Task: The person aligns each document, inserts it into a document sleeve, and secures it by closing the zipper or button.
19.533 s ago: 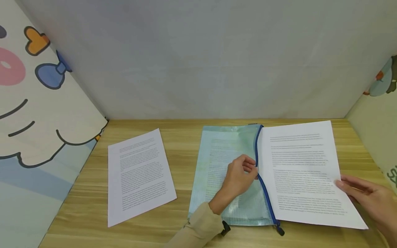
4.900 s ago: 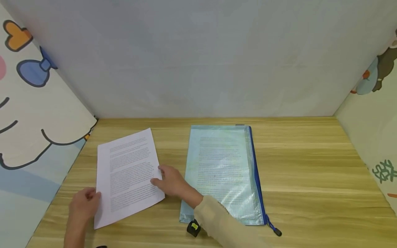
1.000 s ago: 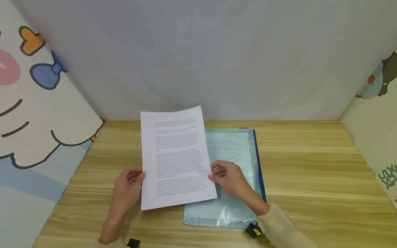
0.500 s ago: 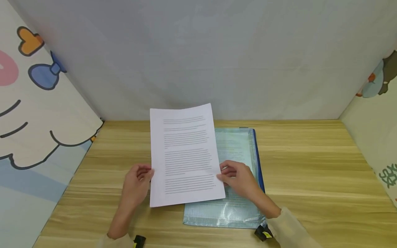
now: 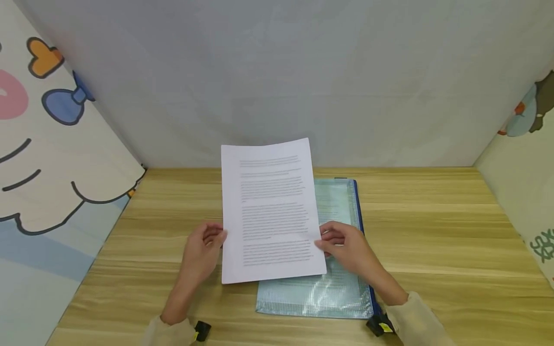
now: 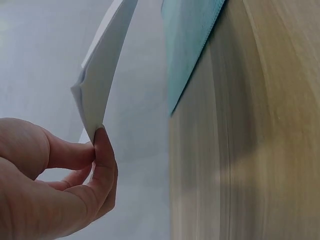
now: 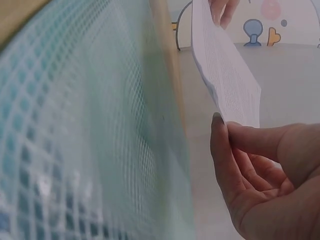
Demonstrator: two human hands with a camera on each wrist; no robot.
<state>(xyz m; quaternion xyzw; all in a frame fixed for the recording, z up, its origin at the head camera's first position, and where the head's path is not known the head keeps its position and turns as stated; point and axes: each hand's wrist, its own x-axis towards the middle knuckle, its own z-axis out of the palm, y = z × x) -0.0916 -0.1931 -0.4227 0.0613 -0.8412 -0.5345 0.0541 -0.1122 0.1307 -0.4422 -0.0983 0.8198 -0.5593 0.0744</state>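
Between my two hands a small stack of printed paper (image 5: 274,211) is held up off the table, tilted, text facing me. My left hand (image 5: 202,252) pinches its left edge between thumb and fingers; the left wrist view shows the sheets (image 6: 102,80) bending slightly above the fingertips. On the opposite edge my right hand (image 5: 346,245) pinches the stack the same way. Behind and below the paper lies a light blue mesh zipper pouch (image 5: 311,298) with a dark blue zipper along its right side. Printed text shows through it. The paper hides the pouch's upper left part.
The wooden table (image 5: 433,240) runs back to a grey wall (image 5: 277,72). Cartoon-printed panels stand at the left (image 5: 65,158) and right (image 5: 519,192). Black wrist devices (image 5: 381,326) sit at both cuffs, the right one over the pouch's lower right corner.
Earlier, a sheet beside the pouch was handled at right; then the pouch lay flat with its zipper side straight. The left stack was picked up and has moved right, over the pouch, in both hands.
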